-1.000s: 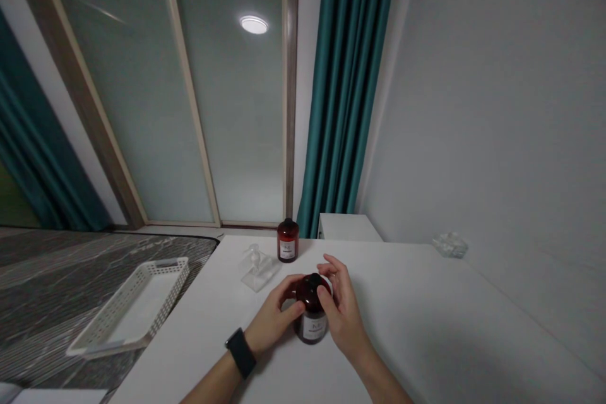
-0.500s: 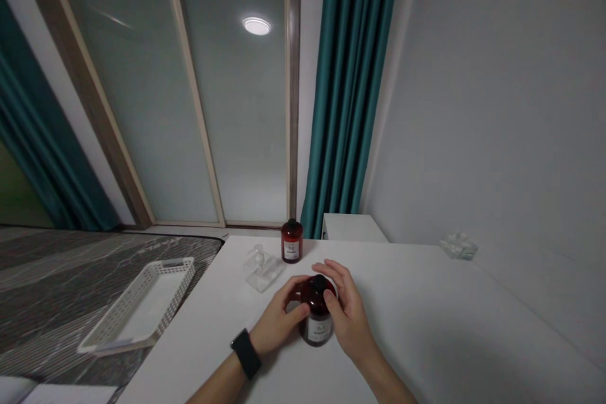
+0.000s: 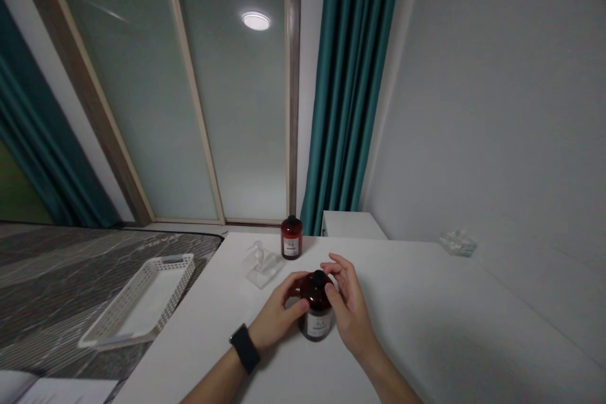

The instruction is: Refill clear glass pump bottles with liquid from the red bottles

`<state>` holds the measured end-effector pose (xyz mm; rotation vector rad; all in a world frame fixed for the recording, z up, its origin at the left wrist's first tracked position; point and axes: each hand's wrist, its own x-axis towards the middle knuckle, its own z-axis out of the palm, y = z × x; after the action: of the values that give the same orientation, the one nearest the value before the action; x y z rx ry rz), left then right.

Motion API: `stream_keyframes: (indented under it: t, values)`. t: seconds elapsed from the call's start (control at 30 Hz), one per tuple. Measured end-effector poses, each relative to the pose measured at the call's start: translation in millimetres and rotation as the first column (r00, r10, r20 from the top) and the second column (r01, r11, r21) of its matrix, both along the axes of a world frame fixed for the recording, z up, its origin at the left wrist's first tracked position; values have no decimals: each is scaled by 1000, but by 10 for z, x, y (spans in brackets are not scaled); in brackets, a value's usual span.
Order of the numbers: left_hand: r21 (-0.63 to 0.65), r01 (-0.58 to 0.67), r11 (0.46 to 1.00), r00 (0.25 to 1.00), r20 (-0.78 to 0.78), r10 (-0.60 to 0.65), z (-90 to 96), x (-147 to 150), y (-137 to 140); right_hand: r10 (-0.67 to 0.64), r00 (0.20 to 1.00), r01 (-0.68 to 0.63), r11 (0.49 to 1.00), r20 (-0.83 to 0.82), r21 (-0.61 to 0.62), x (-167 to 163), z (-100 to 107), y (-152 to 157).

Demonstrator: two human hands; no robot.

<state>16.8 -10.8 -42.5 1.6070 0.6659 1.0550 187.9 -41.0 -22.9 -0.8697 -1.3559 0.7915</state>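
Head view shows two bare hands at a dark red bottle (image 3: 316,298), which stands upright on the white table (image 3: 426,322), near the person. The left hand (image 3: 277,315) is curved around the left side of this bottle and has hold of it: the thumb lies against the front, and the other fingers go toward the back, where their tips are hidden. On the left wrist there is a black watch (image 3: 245,350). The right hand (image 3: 353,315) is half open at the other side, its thumb touching the bottle's shoulder near the black cap (image 3: 319,278), while its fingers are raised and loosely bent; whether they also touch the bottle, I cannot tell. A pale label (image 3: 319,326) faces the person (its small print is too blurred for reading). Behind, near the far edge of the table, stands a second bottle (image 3: 291,243) of similar look, upright and apart from the hands. Just to the left of it lies a transparent plastic piece (image 3: 262,273). Farther left, beside the table and over the grey patterned floor, is a white perforated basket (image 3: 171,298).
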Motion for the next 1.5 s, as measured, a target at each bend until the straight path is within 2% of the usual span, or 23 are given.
stream_keyframes:
  t: [0.17, 0.33, 0.43, 0.63, 0.87, 1.07, 1.13, 1.23, 1.27, 1.4, 1.5]
  values:
    - [8, 7, 1000, 1000, 25, -7, 18, 6, -12, 63, 997, -62, 998, 51, -8, -17, 12, -1]
    - [3, 15, 1000, 1000, 19, -15, 12, 2, -7, -35, 993, 29, 998, 109, 63, -44, 24, 22]
    - [0, 6, 1000, 1000, 19, -6, 4, -2, -5, -41, 993, 35, 998, 107, 49, -39, 12, 33]
    - [2, 13, 1000, 1000, 21, -14, 23, 3, -16, 13, 1000, -13, 1000, 11, -2, -34, 18, 25]
    - [6, -1, 1000, 1000, 0, 1, 5, -2, -8, 8, 970, -23, 998, -242, -60, 4, 87, 54]
    - [5, -1, 1000, 1000, -16, 1, -11, -15, 3, -69, 963, 38, 992, -260, -121, 89, 51, 128]
    - [3, -4, 1000, 1000, -19, 4, -18, -19, 6, -104, 971, 74, 987, -217, -142, 145, 0, 180]
    - [0, 2, 1000, 1000, -21, -2, -34, -25, 11, -210, 978, 209, 972, -4, -112, 287, -113, 304]
    - [1, 5, 1000, 1000, -24, -4, -38, -27, 13, -258, 958, 266, 963, 123, -52, 347, -154, 354]
    - [1, 5, 1000, 999, -33, -5, -33, -29, 19, -317, 898, 322, 946, 304, 37, 596, -307, 530]
    - [-2, 9, 1000, 999, -33, -9, -16, -24, 20, -335, 821, 333, 939, 462, 87, 720, -412, 598]
